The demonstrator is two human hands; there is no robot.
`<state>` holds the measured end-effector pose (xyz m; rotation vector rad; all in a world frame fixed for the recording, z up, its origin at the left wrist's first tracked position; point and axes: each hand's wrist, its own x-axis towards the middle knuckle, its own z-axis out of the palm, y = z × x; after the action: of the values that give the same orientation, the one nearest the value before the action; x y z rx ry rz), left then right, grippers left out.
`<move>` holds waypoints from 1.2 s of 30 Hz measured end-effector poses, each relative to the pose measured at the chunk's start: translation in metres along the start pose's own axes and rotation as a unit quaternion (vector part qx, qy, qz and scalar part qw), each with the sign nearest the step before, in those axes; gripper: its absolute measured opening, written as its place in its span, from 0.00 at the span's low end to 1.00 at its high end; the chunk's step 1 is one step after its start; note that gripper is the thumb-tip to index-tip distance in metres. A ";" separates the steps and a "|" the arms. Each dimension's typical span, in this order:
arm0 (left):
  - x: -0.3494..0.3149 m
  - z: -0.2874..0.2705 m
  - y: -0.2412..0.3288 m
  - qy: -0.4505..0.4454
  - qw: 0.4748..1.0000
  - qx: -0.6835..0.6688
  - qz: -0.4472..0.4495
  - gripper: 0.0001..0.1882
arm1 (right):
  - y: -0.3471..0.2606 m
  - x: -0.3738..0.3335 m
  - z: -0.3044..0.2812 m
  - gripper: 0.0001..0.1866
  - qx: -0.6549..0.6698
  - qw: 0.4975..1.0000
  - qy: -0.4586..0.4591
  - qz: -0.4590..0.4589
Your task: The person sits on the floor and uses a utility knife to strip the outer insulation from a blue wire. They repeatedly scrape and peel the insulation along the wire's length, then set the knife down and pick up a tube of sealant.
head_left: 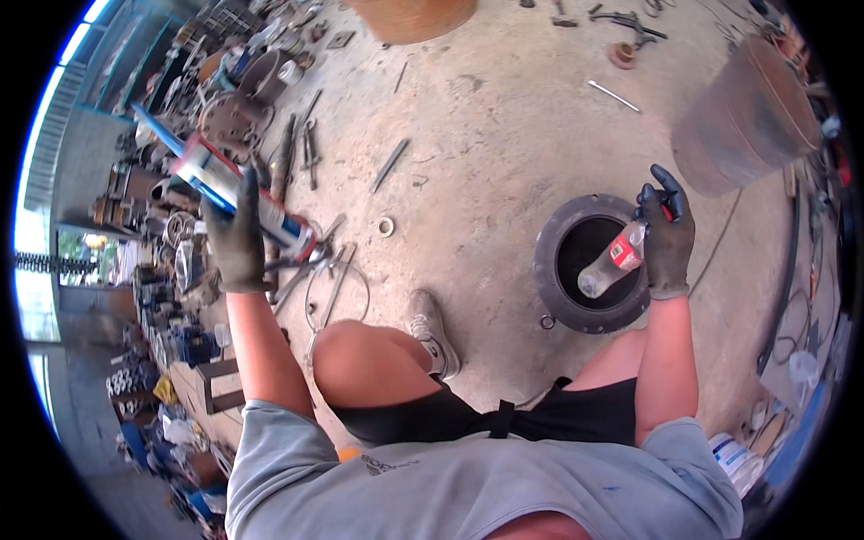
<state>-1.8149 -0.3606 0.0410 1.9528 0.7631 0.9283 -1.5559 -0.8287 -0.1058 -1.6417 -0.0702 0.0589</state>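
- Open concrete floor (504,135) btwn both hands: free passage.
- Left hand (236,236) w/ caulk gun (247,202): hemmed by scrap metal pile (234,108), rods (301,153), wire ring (337,292) below.
- Right hand (668,238) w/ bottle (612,261): over black flange ring (551,261); rusty drum (742,117) blocks the far side, cables (792,270) on its right.
- Bent knee (360,360) obstructs near centre.

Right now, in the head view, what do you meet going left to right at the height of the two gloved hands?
Left hand gripping a sealant cartridge gun → small metal ring on the concrete floor → black round flange → clear plastic bottle with a red label → right hand holding it.
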 end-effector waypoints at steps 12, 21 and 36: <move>-0.342 -0.071 -0.345 -0.185 0.785 0.319 -0.497 0.53 | 0.068 -0.017 0.069 0.22 -0.167 0.961 -0.220 0.025; -0.413 -0.077 -0.421 -0.277 0.694 0.358 -0.559 0.40 | 0.080 -0.034 0.114 0.22 -0.163 0.940 -0.298 0.030; -0.416 -0.072 -0.469 -0.264 0.646 0.388 -0.602 0.47 | 0.079 -0.042 0.117 0.20 -0.194 0.929 -0.314 0.013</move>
<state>-2.1784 -0.4293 -0.4705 1.5536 1.8828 -0.8979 -1.6065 -0.7218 -0.1933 -1.9609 -0.5823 0.6259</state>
